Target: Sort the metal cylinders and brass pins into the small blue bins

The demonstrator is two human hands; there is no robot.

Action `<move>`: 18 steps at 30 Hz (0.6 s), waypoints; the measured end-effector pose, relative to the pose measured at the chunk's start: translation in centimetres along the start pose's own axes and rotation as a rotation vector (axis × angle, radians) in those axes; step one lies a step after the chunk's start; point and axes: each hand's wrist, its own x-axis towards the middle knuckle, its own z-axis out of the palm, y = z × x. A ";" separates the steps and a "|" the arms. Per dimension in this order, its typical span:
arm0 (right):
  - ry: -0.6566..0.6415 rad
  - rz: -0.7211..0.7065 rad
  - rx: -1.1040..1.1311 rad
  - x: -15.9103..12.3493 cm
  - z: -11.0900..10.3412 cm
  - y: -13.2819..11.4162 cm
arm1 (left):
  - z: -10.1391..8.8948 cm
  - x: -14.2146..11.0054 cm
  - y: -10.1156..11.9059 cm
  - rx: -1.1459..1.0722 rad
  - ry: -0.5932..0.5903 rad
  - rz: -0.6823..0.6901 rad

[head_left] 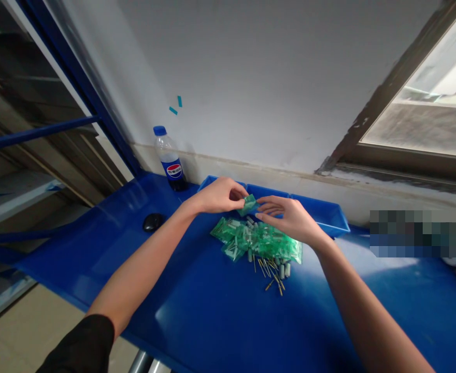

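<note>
A small green plastic bag (248, 205) is pinched between the thumb and fingers of my left hand (225, 196), raised above the table. My right hand (286, 216) is at the bag's right side, fingers loosely curved and apart from the thumb; whether a fingertip touches the bag I cannot tell. Below both hands lies a pile of green plastic bags (265, 241) with pale small parts showing through. Thin brass-coloured pins (265, 268) and several grey-white cylinders (285, 270) lie loose at the pile's near edge.
Behind my hands, blue bins (321, 213) stand in a row along the wall. A cola bottle (170, 160) stands at the back left, with a black computer mouse (153, 222) nearer on the blue table (212, 316). A blue metal frame (41, 133) rises at left.
</note>
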 end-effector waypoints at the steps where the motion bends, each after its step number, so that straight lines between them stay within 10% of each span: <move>1: -0.002 0.035 0.075 0.0 0.0 0.0 | -0.2 -0.1 0.1 -0.049 0.000 -0.012; 18: 0.005 0.132 0.312 -0.4 0.4 0.1 | -0.1 -0.1 1.0 -0.193 -0.123 0.040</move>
